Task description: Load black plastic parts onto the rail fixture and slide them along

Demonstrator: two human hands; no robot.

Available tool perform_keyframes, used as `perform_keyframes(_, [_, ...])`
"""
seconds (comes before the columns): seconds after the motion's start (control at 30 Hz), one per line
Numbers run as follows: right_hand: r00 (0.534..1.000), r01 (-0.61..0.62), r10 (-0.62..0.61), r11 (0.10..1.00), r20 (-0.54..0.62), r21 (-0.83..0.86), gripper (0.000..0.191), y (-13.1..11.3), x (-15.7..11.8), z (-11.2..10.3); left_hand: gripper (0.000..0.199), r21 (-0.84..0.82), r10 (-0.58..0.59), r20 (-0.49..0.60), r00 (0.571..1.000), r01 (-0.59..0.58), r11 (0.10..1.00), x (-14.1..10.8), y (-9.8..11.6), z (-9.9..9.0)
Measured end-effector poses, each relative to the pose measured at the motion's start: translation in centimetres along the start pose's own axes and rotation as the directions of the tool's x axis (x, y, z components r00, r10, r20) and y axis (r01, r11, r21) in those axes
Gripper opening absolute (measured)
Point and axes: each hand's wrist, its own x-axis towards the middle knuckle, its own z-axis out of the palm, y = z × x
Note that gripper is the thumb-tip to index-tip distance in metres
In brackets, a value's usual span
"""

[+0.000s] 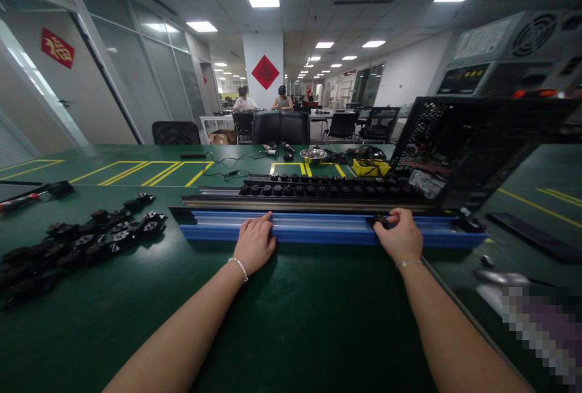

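A long blue rail (327,233) lies across the green table in front of me. My left hand (257,239) rests on its left part, fingers laid over the channel and holding nothing. Toward the rail's right part, my right hand (400,235) pinches a small black part (380,219) at the channel, its lower side hidden. Another black part (470,224) sits at the rail's right end. Behind the blue rail are dark rails with a row of black parts (318,190) along them.
Many loose black parts (82,241) are heaped at the left. Further back are a metal bowl (313,155), cables and a yellow item (370,167). An open computer case (482,144) stands at the right, near a black phone-like slab (534,236). Two people sit far off.
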Motion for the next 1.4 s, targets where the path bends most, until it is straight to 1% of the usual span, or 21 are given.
perform_keyframes(0.37, [0.998, 0.063, -0.063, 0.998, -0.005, -0.005, 0.032, 0.0, -0.2, 0.4, 0.019, -0.004, -0.004, -0.002, 1.000, 0.004, 1.000, 0.0, 0.1, 0.0])
perform_keyframes(0.57, [0.994, 0.109, -0.109, 0.994, 0.014, 0.007, 0.031, -0.4, -0.4, 0.7, 0.018, 0.005, 0.003, 0.001, 1.000, -0.003, 1.000, 0.0, 0.0, 0.1])
perform_keyframes(0.87, [0.968, 0.252, -0.252, 0.966, -0.011, 0.058, 0.026, -0.6, -0.6, 0.7, 0.019, 0.027, 0.005, 0.011, 1.000, -0.005, 1.000, 0.0, -0.1, 0.1])
perform_keyframes(1.03, [0.955, 0.294, -0.296, 0.954, 0.033, 0.062, 0.024, -0.7, -0.5, 0.5, 0.020, 0.025, -0.002, 0.007, 1.000, 0.002, 1.000, 0.0, 0.0, 0.1])
perform_keyframes(1.2, [0.955, 0.290, -0.290, 0.957, 0.060, 0.018, 0.026, -0.9, -0.6, 0.5, 0.021, 0.009, -0.017, 0.013, 1.000, 0.017, 1.000, 0.0, 0.1, 0.1])
perform_keyframes(1.4, [0.956, 0.282, -0.284, 0.959, 0.079, 0.032, 0.027, -1.5, -0.8, 0.6, 0.021, 0.012, -0.015, 0.009, 1.000, 0.015, 1.000, 0.0, 0.2, 0.0])
